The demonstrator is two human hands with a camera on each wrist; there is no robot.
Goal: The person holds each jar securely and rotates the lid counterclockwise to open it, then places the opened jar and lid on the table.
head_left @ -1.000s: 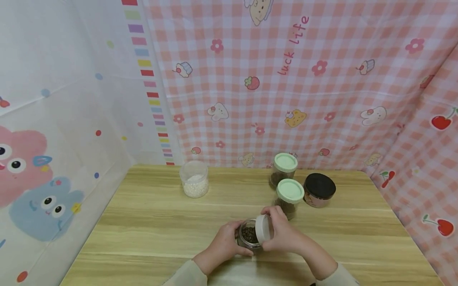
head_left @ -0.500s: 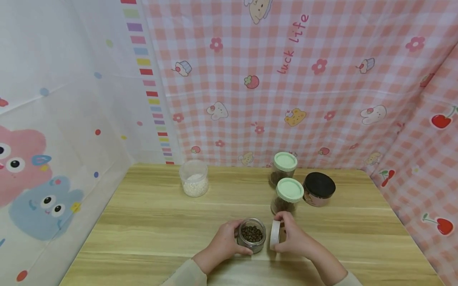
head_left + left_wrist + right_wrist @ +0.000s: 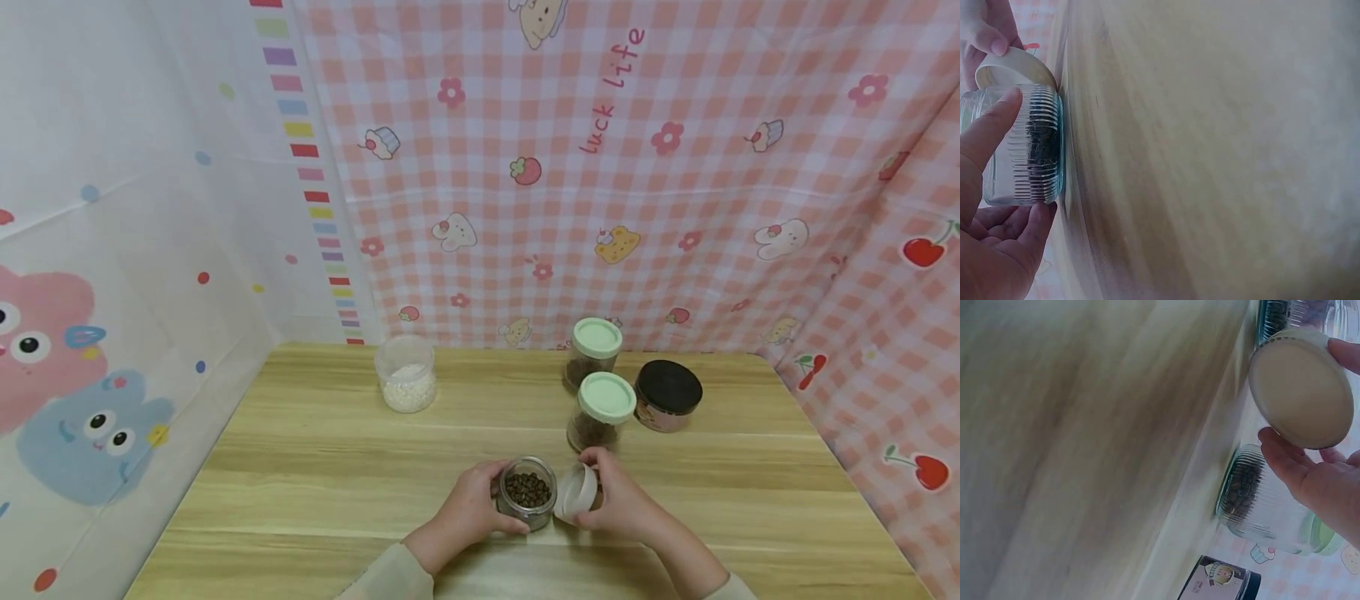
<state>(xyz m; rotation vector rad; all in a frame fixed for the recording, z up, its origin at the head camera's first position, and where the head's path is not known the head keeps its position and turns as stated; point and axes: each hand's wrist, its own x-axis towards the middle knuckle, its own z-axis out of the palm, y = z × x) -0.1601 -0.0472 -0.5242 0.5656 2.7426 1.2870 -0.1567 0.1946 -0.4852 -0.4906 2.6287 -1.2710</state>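
Observation:
A ribbed glass jar point(image 3: 527, 493) of dark brown beans, like coffee beans, stands uncovered on the table. My left hand point(image 3: 471, 506) holds it from the left, thumb on the near side and fingers on the far side; the left wrist view shows the ribbed wall point(image 3: 1035, 147) between them. Just right of the jar, my right hand point(image 3: 619, 502) pinches a white lid point(image 3: 577, 492) by its edge. The lid is tilted, its hollow side turned toward the jar, its flat top point(image 3: 1302, 394) filling part of the right wrist view. Its lower edge is close to the table; contact is unclear.
Behind my right hand stand two jars with pale green lids, the nearer jar point(image 3: 600, 410) and the farther jar point(image 3: 593, 350). A black-lidded tub point(image 3: 667, 397) is to their right. A clear cup point(image 3: 407, 375) of white grains stands at back left on the wooden table point(image 3: 315, 475).
My right hand has carried the lid off the jar's mouth to the right and lowered it, then tipped it so its hollow side shows. My left hand stays on the jar.

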